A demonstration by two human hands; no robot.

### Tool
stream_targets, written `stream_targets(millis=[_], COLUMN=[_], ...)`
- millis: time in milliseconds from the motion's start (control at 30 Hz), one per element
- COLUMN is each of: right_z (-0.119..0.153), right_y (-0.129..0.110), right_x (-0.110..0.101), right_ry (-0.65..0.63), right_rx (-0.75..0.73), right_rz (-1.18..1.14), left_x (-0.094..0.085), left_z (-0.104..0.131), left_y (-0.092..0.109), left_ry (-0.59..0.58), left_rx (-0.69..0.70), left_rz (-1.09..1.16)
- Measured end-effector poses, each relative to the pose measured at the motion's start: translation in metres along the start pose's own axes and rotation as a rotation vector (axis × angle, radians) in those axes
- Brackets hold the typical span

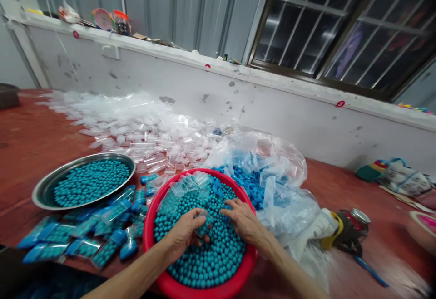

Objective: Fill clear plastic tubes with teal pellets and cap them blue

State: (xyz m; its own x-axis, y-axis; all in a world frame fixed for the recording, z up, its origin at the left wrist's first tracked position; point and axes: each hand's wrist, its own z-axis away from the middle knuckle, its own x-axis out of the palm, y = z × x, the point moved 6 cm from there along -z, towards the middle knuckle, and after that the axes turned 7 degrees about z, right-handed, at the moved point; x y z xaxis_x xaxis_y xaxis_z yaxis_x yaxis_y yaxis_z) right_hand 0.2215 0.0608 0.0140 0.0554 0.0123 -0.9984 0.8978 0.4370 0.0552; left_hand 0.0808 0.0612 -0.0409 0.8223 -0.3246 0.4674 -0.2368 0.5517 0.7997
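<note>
A red basin (250, 262) full of teal beads (204, 267) stands at the table's front edge. Over the beads, my left hand (186, 231) has its fingers curled round a small clear container (205, 226) with teal beads at it. My right hand (243, 219) rests at the beads on the basin's right side, fingers spread, with nothing visible in it. Several clear containers (184, 185) lie on the beads at the back of the basin, beside a few blue pieces (216, 186).
Left of the basin are a metal tray (38, 194) of teal beads and filled, blue-capped containers (109, 249). Behind lies a heap of clear containers (153, 131). On the right are a plastic bag (286, 208) with blue caps (250, 183) and a dark flask (352, 226).
</note>
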Motion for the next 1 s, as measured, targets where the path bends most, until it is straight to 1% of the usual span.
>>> stream_targets(millis=[67,167,233,333,433,467,500,633,667,733,800,867,933,1000], right_z=[0.001,-0.003,-0.007,-0.013,-0.014,-0.015,-0.015,-0.016,-0.015,-0.011,-0.004,0.005,0.013,0.017], right_y=[-0.002,0.007,0.015,0.02,0.017,0.016,0.014,0.012,0.013,0.016,0.021,0.026,0.029,0.028], right_x=[0.007,0.017,0.019,0.017,0.01,0.008,0.006,0.01,0.013,0.021,0.028,0.031,0.027,0.016], right_ry=[-0.023,-0.012,0.014,0.053,0.085,0.1,0.118,0.191,0.2,0.195,0.151,0.092,0.066,0.081], right_rx=[-0.012,0.072,0.12,0.145,0.161,0.167,0.172,0.178,0.173,0.16,0.161,0.177,0.208,0.261], right_rz=[0.031,0.075,0.079,0.053,0.012,-0.068,-0.206,-1.019,-1.143,-1.259,-1.211,-1.045,-0.859,-0.713], left_x=[0.001,0.0,-0.001,-0.003,0.0,0.003,0.005,0.011,0.01,0.007,0.002,0.0,-0.001,-0.001], left_z=[0.001,0.0,-0.001,-0.003,-0.003,-0.002,0.0,0.008,0.009,0.011,0.01,0.009,0.008,0.007], left_y=[0.001,0.003,0.003,0.002,0.006,0.009,0.012,0.019,0.019,0.015,0.009,0.005,0.002,0.002], left_ry=[-0.001,0.021,0.053,0.091,0.085,0.073,0.059,0.012,0.01,0.02,0.03,0.029,0.024,0.023], left_rx=[0.004,0.008,0.011,0.004,0.014,0.025,0.033,0.027,0.022,0.004,-0.015,-0.02,-0.019,-0.013], left_rz=[-0.014,-0.071,-0.119,-0.165,-0.153,-0.147,-0.145,-0.148,-0.144,-0.131,-0.117,-0.106,-0.101,-0.095])
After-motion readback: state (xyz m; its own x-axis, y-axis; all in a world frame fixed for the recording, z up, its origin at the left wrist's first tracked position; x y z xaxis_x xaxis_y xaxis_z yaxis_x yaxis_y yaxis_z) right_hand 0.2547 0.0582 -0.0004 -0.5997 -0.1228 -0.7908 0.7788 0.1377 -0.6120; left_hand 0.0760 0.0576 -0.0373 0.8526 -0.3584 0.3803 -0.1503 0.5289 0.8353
